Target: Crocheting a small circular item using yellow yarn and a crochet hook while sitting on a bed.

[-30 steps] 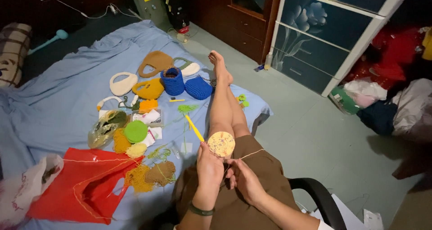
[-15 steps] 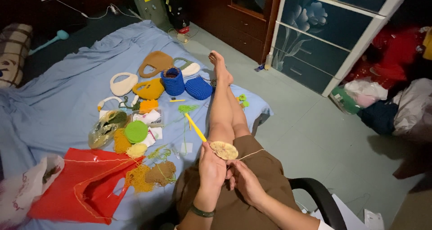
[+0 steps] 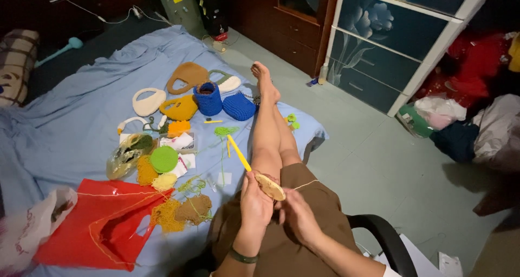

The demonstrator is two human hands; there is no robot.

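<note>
Cream crocheted disc [image 3: 270, 186], flat and round, sits low in the middle of the frame, gripped by the left hand [image 3: 254, 205] and right hand [image 3: 295, 214]. Above it juts a yellow hook [image 3: 238, 153]. Woolly blue baskets [image 3: 222, 102] lie upper centre on the bed sheet [image 3: 81, 125].

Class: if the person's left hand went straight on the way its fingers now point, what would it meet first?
The left hand points up along the legs; it already touches the tan crochet disc. Past that, probably the knee, though depth is unclear.
</note>
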